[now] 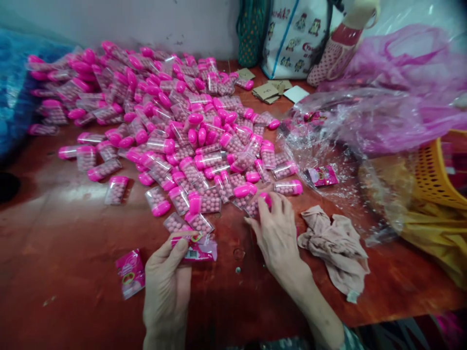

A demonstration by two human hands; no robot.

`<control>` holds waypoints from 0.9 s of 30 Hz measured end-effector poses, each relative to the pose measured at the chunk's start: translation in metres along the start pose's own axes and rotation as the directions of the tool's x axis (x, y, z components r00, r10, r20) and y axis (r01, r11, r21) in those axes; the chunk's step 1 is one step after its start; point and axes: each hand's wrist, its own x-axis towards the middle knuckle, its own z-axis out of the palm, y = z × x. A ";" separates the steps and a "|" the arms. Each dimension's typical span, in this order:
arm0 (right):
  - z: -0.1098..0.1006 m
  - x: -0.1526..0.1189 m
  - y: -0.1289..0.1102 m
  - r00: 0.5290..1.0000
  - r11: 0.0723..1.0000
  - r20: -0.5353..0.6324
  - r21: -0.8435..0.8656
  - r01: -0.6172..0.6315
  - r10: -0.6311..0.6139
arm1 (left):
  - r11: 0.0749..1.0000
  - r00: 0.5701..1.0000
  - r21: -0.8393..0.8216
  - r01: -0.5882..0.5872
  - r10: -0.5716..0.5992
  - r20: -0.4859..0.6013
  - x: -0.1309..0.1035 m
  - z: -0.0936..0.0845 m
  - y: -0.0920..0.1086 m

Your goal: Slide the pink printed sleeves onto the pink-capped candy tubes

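My left hand (168,277) pinches a pink printed plastic sleeve (202,250) with a barcode, between thumb and fingers. Its clear end points right. My right hand (277,233) reaches to the near edge of a heap of small clear containers (160,160) with pink caps and pink beads inside. Its thumb and fingertips close round one pink-capped container (266,198), partly hidden by the fingers. Left of my left hand, another pink printed sleeve (130,273) lies flat on the reddish table (83,248).
A crumpled beige cloth (335,248) lies right of my right hand. Beyond it are clear plastic film (335,131), a pink printed packet (321,176) and a yellow basket (432,170). Cardboard pieces (268,91) and a white printed bag (295,39) stand at the back.
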 end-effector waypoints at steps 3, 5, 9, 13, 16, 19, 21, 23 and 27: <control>0.013 -0.003 0.001 0.995 0.996 0.051 -0.027 0.090 -0.088 | 0.999 1.000 -0.045 0.018 -0.018 -0.001 0.003 -0.002 0.003; 0.014 -0.018 -0.003 0.976 0.987 0.148 0.000 0.159 -0.158 | 0.996 1.000 -0.083 0.024 -0.025 -0.010 0.004 -0.004 0.003; 0.000 -0.051 -0.011 0.840 0.898 0.323 0.217 0.383 -0.436 | 0.988 0.998 -0.147 0.055 -0.056 -0.003 0.007 -0.007 0.002; -0.001 -0.060 -0.019 0.863 0.892 0.313 0.353 0.282 -0.397 | 0.985 0.999 -0.169 0.028 -0.022 0.041 0.005 -0.012 0.001; 0.013 -0.061 -0.030 0.969 0.971 0.193 0.210 0.111 -0.153 | 0.981 0.999 -0.194 -0.014 0.022 0.041 0.002 -0.017 0.001; 0.030 -0.068 -0.042 0.987 0.997 0.158 0.082 0.008 -0.021 | 0.976 0.997 -0.214 -0.046 0.057 0.045 0.000 -0.020 0.001; 0.036 -0.072 -0.048 0.982 0.994 0.190 0.102 -0.027 0.007 | 0.974 0.994 -0.215 -0.077 0.092 0.064 0.000 -0.023 0.001; 0.034 -0.073 -0.051 0.978 0.972 0.208 0.225 -0.072 0.024 | 0.973 0.988 -0.203 -0.110 0.130 0.087 -0.001 -0.025 0.001; 0.010 -0.059 -0.048 0.909 0.720 0.404 0.601 -0.347 0.102 | 0.975 0.978 -0.156 -0.156 0.174 0.111 0.001 -0.031 0.001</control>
